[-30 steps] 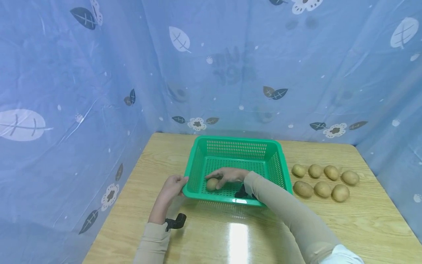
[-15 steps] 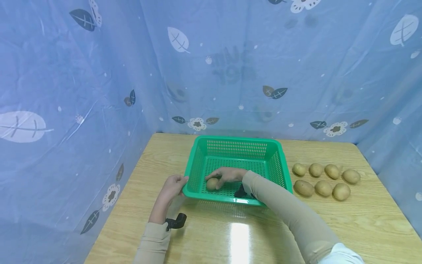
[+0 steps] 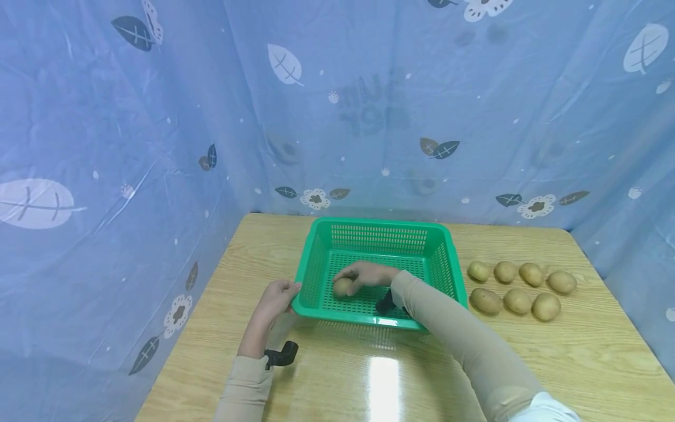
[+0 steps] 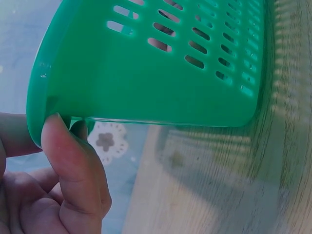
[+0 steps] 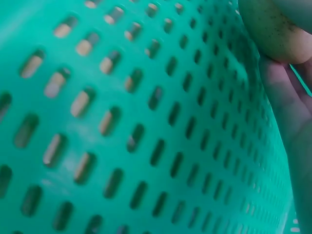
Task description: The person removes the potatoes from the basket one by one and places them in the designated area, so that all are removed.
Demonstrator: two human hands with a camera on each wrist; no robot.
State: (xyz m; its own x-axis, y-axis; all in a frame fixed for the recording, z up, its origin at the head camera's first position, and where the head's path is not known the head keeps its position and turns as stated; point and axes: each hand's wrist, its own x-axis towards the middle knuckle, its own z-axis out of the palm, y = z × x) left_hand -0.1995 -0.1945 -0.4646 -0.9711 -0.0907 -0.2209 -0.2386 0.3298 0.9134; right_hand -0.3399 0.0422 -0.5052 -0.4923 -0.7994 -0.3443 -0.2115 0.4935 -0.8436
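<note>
A green plastic basket point(image 3: 379, 322) with slotted walls stands on the wooden table. My left hand point(image 3: 275, 300) pinches the rim at its near left corner; in the left wrist view the fingers point(image 4: 68, 156) curl round the basket's edge. Inside the basket, at the left, my right hand point(image 3: 371, 274) grips a potato point(image 3: 343, 287) from above. The right wrist view shows part of that potato point(image 5: 273, 31) at the upper right, held by the fingers over the slotted green plastic.
Several potatoes point(image 3: 517, 301) lie in two rows on the table point(image 3: 580, 351), right of the basket. A blue patterned curtain point(image 3: 369, 117) hangs behind and along both sides.
My right hand and the potato have shifted slightly away from me and to the right inside the basket, fingers closing more on it. My left hand stays on the rim.
</note>
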